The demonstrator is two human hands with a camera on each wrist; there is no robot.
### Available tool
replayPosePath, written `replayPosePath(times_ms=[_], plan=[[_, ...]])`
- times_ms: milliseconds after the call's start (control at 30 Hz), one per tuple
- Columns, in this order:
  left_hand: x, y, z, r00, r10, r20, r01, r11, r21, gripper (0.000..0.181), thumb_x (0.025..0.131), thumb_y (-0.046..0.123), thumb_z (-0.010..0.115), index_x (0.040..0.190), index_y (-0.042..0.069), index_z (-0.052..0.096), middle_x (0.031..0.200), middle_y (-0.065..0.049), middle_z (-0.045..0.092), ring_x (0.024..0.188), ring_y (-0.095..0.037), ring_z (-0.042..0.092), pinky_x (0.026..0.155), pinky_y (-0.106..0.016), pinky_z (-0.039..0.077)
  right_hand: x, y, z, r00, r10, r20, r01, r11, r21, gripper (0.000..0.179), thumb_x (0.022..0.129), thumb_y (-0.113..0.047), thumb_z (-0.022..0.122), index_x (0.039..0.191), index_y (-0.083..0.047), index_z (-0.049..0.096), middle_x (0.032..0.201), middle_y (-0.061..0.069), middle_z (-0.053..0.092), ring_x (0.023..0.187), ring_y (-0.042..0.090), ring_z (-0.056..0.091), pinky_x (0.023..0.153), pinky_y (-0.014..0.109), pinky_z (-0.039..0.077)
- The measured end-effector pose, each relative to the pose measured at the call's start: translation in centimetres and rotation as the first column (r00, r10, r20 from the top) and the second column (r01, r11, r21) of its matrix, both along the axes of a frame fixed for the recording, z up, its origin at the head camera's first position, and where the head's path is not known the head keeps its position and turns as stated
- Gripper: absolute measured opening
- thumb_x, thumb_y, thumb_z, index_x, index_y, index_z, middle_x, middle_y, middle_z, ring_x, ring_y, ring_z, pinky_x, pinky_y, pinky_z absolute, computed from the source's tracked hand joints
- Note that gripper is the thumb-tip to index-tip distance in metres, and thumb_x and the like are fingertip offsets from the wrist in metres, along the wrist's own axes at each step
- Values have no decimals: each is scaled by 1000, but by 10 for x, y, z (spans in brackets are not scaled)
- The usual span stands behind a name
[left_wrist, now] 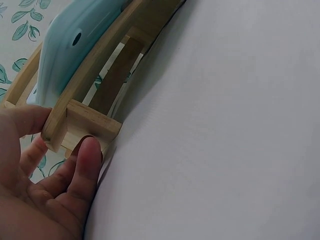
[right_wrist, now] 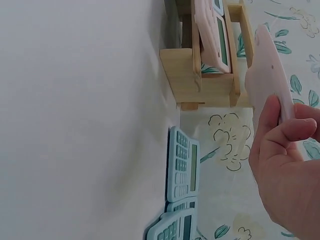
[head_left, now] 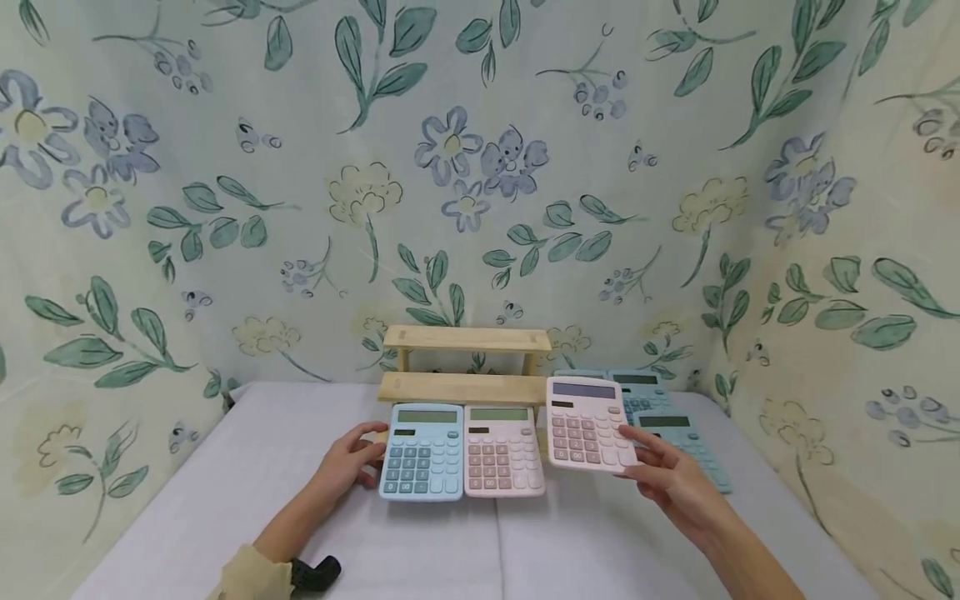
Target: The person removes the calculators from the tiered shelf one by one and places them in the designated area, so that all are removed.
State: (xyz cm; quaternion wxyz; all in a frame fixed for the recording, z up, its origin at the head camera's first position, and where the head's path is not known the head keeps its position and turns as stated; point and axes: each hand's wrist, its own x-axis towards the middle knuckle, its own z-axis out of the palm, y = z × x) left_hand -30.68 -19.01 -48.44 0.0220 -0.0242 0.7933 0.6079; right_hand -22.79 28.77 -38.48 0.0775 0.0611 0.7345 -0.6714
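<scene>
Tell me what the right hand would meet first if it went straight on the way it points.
Beyond the pink calculator it holds, the right hand would probably meet the stand first, near its right end; depth is unclear, so it might pass in front or above.

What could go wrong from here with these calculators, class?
The right hand holds the raised pink calculator by one edge, so it might slip. It could also bump the racked pink calculator beside it. The left hand grips only one end of the wooden rack, so a knock might swivel it.
</scene>
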Motion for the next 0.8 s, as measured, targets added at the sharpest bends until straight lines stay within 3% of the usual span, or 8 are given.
replayPosePath(times_ms=[367,800], plan=[[1,-1,-3,1000,-10,-2,10,1000,15,40,99,26,62,138,19,56,100,-8,70,84,-20,66,63,-32,55,-2,31,-21,997,-51,64,50,999,16,74,92,-8,69,157,-14,34,128,4,62,98,18,65,72,27,47],[3,-4,0,1000,-17,6,17,1000,24,42,99,27,62,140,19,55,102,-9,70,86,-21,66,64,-33,56,-11,44,-47,992,-80,99,78,997,19,76,87,-1,70,155,-8,37,120,4,63,91,17,60,65,26,45]])
